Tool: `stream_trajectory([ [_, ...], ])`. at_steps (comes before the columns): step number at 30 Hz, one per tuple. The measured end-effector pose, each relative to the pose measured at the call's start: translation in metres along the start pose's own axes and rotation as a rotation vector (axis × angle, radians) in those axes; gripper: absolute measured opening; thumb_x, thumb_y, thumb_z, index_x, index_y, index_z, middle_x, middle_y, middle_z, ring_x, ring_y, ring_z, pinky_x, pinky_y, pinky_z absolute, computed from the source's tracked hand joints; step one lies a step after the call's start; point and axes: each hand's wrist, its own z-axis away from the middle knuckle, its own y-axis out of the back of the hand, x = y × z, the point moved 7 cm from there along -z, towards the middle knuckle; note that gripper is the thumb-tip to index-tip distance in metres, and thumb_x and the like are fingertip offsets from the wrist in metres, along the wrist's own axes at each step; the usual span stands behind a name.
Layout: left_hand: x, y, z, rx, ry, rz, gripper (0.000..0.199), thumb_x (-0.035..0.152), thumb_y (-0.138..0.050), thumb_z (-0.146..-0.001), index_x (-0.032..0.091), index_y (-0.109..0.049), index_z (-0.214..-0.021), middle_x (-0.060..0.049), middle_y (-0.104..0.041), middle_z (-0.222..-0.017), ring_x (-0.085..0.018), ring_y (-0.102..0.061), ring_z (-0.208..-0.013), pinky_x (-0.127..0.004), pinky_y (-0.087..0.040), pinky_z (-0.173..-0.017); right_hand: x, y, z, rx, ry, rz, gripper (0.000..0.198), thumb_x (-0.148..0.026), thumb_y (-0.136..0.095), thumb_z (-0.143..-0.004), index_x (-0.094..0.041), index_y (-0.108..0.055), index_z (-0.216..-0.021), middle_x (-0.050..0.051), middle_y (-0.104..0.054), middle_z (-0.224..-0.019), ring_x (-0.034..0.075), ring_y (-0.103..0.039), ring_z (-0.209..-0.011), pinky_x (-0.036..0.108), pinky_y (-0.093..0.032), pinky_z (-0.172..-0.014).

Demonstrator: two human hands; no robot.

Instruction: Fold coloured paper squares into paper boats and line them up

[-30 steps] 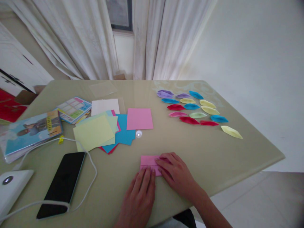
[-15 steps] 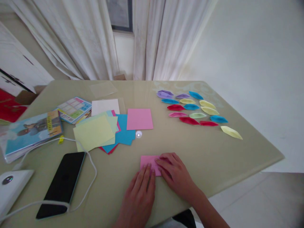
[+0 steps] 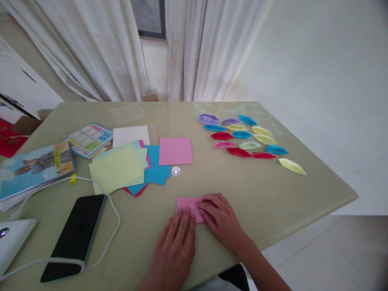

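Observation:
A pink sheet of paper (image 3: 185, 203) lies on the table close to me, with faint crease lines near my fingertips. My left hand (image 3: 177, 246) rests flat over its lower left part, fingers stretched out and close together. From the right, my right hand (image 3: 220, 220) covers the paper's right side, its fingers bent and their tips pressed on the sheet near the middle. The right end of the paper is hidden beneath that hand. Beyond it lies a pink square sheet (image 3: 176, 151), flat, beside a small round clear disc (image 3: 176, 171).
Several folded paper pieces (image 3: 239, 152) in mixed colours lie in rows at the back right. Left of centre are overlapping yellow sheets (image 3: 117, 167) and blue sheets (image 3: 156, 173). A phone (image 3: 74, 230), a white cable (image 3: 117, 226) and a book (image 3: 36, 169) occupy the left side.
The whole view has shifted slightly to the left. Both hands stay on the pink paper in nearly the same pose, and nothing else has visibly moved.

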Motion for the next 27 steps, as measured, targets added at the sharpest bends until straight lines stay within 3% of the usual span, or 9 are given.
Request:
stream_trajectory([
  [15, 0.0006, 0.0001, -0.0002, 0.002, -0.006, 0.017, 0.043, 0.031, -0.055, -0.106, 0.013, -0.067, -0.143, -0.011, -0.067, -0.151, -0.029, -0.057, -0.142, -0.042, -0.035, -0.123, -0.0006, -0.0022, 0.0006, 0.04, 0.016, 0.03, 0.023, -0.017, -0.064, -0.101, -0.025, -0.076, -0.119, 0.009, -0.072, -0.116, 0.027, -0.064, -0.105, 0.046, -0.058, -0.096],
  [27, 0.0038, 0.0091, -0.0085, 0.012, -0.07, -0.054, 0.042, 0.015, -0.046, -0.105, 0.01, -0.067, -0.141, -0.013, -0.07, -0.147, -0.027, -0.064, -0.135, -0.042, -0.041, -0.118, 0.001, -0.0038, 0.0022, 0.049, 0.019, 0.005, 0.025, -0.015, -0.063, -0.101, -0.024, -0.075, -0.121, 0.01, -0.071, -0.117, 0.028, -0.062, -0.107, 0.047, -0.057, -0.097],
])
